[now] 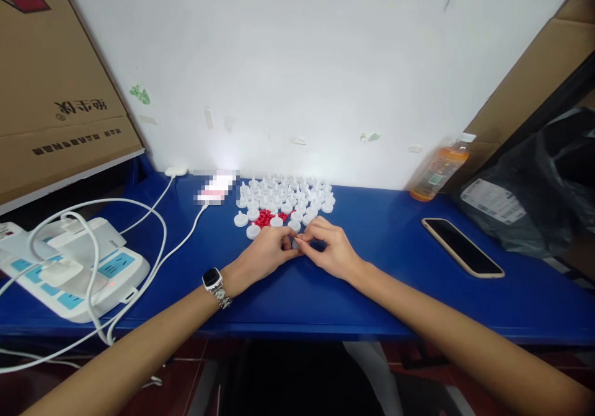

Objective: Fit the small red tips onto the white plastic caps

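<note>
My left hand (268, 252), with a watch (212, 278) on its wrist, meets my right hand (332, 248) above the blue table. Thumbs and forefingers of both are pinched around a small white cap (296, 243), mostly hidden by the fingers. Just beyond them spreads a crowd of white plastic caps (283, 193) with short nozzles pointing up. A little pile of small red pieces (264, 218) lies among the nearest caps. Whether a red piece is also between my fingers cannot be made out.
On the left, a white power strip (125, 292) carries chargers and looping cables. A dark phone (462, 247) lies to the right, near a tilted orange drink bottle (439, 171) and a grey plastic bag (506, 199). A white wall (297, 81) backs the blue table (372, 217).
</note>
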`<state>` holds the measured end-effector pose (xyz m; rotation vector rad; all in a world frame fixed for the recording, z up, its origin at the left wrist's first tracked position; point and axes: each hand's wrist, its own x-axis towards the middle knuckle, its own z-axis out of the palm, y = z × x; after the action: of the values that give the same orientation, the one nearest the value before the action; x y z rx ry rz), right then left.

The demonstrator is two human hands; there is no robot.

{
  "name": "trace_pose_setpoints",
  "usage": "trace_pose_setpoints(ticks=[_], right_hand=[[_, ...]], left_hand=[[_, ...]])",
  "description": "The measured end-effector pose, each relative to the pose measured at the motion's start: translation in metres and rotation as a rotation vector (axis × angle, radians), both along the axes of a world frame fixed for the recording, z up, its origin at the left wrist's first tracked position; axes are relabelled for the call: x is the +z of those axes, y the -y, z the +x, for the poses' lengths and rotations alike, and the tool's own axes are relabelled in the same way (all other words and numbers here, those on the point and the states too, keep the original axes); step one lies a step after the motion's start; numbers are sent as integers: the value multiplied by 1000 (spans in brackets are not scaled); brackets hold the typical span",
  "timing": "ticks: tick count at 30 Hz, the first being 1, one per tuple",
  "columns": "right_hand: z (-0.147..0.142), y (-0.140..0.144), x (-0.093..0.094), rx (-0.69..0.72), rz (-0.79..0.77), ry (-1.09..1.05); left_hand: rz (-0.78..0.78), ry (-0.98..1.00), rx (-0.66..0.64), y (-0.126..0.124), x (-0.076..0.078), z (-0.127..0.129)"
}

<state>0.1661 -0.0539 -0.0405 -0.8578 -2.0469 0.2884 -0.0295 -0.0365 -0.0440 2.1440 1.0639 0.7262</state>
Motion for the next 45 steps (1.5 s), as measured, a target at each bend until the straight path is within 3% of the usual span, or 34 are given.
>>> trace_pose_setpoints(ticks=[7, 11, 16, 20, 27, 34, 38, 41, 45], right_hand=[[1, 0, 1, -9, -38, 75], [9, -11, 0, -119, -85, 95], [19, -22, 2, -266, -123, 77], [8, -20, 10, -341, -10, 188], [-14, -32, 20, -278, 4, 352], [-27, -17, 26, -70, -220, -27], [-36, -8, 22, 19, -324, -102], [-37, -10, 21, 4, -255, 2], [-38, -16, 21, -26, -19, 422]], left_hand=[[10, -41, 11, 2, 5, 5], [78, -59, 24, 5, 8, 5], [148, -36, 58, 4, 11, -10], [195, -61, 114, -1, 15, -28], [260, -235, 125, -1, 18, -56], [378, -211, 70, 20, 23, -43], [350, -203, 7, 24, 28, -43], [265, -181, 52, 23, 29, -54], [169, -146, 116, 23, 28, -63]])
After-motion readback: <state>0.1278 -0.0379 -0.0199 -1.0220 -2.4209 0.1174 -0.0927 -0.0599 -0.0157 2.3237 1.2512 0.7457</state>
